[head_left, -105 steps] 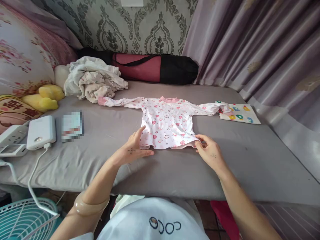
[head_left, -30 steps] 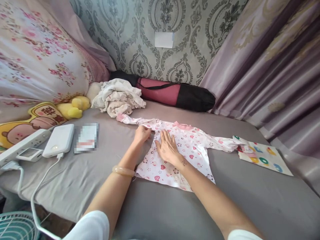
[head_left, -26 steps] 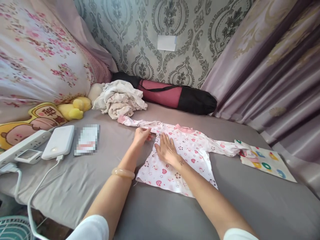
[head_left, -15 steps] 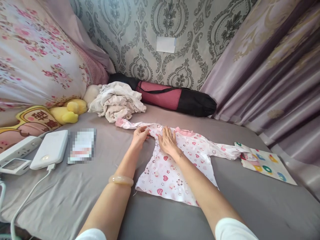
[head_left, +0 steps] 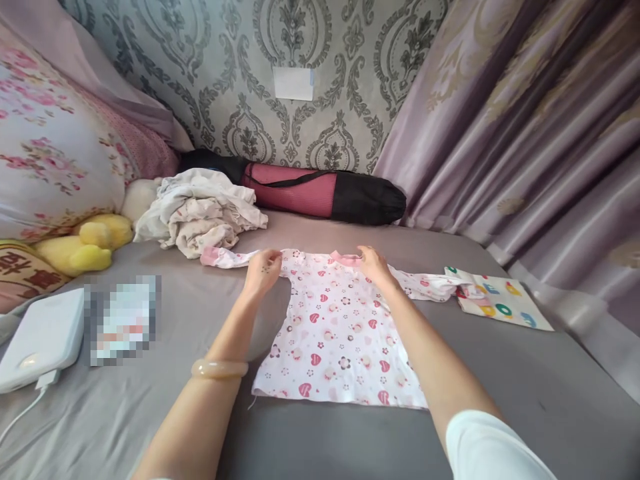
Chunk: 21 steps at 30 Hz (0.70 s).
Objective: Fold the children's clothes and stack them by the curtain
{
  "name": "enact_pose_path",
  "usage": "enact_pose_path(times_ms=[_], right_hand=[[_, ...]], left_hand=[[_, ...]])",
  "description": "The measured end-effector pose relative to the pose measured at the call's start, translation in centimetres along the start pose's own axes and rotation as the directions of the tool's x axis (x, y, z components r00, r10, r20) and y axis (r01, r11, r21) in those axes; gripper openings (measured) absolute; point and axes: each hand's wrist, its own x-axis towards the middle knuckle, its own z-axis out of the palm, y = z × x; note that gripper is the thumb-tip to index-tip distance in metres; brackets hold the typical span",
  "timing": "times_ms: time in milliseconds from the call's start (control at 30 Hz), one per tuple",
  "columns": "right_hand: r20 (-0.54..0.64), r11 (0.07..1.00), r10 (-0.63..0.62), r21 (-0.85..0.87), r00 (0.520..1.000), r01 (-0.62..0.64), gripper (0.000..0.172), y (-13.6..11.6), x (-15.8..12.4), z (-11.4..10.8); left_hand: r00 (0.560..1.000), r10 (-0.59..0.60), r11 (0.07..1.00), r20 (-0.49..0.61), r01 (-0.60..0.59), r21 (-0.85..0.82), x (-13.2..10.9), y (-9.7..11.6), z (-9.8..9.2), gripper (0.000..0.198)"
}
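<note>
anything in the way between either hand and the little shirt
Nothing visible: the left hand is at the shirt's left sleeve and the right hand at its pink collar. The crumpled cloth pile and the lettered cloth lie near the cuffs, not between hands and shirt.

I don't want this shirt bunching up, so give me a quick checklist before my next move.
1. Shirt body spread out on the grey sheet: ok.
2. Both sleeves stretched out sideways: ok.
3. Right-side cuff clear of the printed cloth: not ok, they overlap.
4. Left-side cuff clear of the crumpled pile: cannot tell, very close.
5. Left hand at a sleeve, near the shoulder: ok.
6. Right hand gripping the collar: cannot tell.
</note>
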Motion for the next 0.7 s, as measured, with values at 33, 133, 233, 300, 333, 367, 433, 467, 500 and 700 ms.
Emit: enact_pose_path(times_ms=[33, 133, 233, 300, 333, 367, 433, 467, 500, 700], right_hand=[[0.038, 0.999, 0.004, -0.042, 0.999, -0.003, 0.046, 1.3, 0.1, -0.3], [0.133, 0.992, -0.010, -0.121, 0.991, 0.026, 0.042, 3.7, 0.1, -0.7], [0.154, 0.988, -0.018, -0.151, 0.988, 0.042, 0.036, 4.2, 0.0, -0.7], [0.174, 0.988, -0.015, -0.147, 0.985, 0.041, 0.033, 4.1, 0.0, -1.0], [0.187, 0.991, -0.015, -0.130, 0.982, 0.039, 0.032, 4.1, 0.0, -1.1], [0.198, 0.994, -0.016, -0.105, 0.980, 0.038, 0.030, 4.2, 0.0, -1.3], [0.205, 0.998, -0.027, -0.056, 0.978, 0.039, 0.025, 4.3, -0.1, -1.6], [0.201, 0.998, -0.035, -0.036, 0.979, 0.043, 0.024, 4.3, -0.2, -1.7], [0.196, 0.999, -0.041, -0.020, 0.980, 0.046, 0.023, 4.3, -0.3, -1.8], [0.024, 0.998, -0.031, -0.046, 0.999, 0.032, 0.031, 3.2, -0.7, -0.9]], left_hand=[[0.996, 0.057, 0.997, 0.068, -0.060, 0.041, 0.8, 0.7, 0.5, 0.031], [0.960, 0.164, 0.955, 0.226, -0.212, 0.208, 3.1, 2.6, 3.1, 0.035], [0.927, 0.203, 0.878, 0.315, -0.315, 0.361, 4.7, 3.6, 6.0, 0.038], [0.918, 0.200, 0.847, 0.342, -0.337, 0.410, 5.1, 3.8, 7.4, 0.033], [0.918, 0.194, 0.840, 0.346, -0.338, 0.425, 5.1, 3.8, 7.8, 0.030], [0.919, 0.190, 0.834, 0.347, -0.337, 0.437, 5.0, 3.7, 8.1, 0.027], [0.916, 0.191, 0.819, 0.352, -0.346, 0.458, 4.7, 3.4, 8.2, 0.024], [0.914, 0.201, 0.810, 0.352, -0.357, 0.465, 4.6, 3.3, 8.2, 0.024], [0.912, 0.218, 0.802, 0.348, -0.370, 0.468, 4.4, 3.2, 8.1, 0.024], [0.921, 0.283, 0.743, 0.268, -0.387, 0.546, 4.3, 3.4, 7.8, 0.029]])
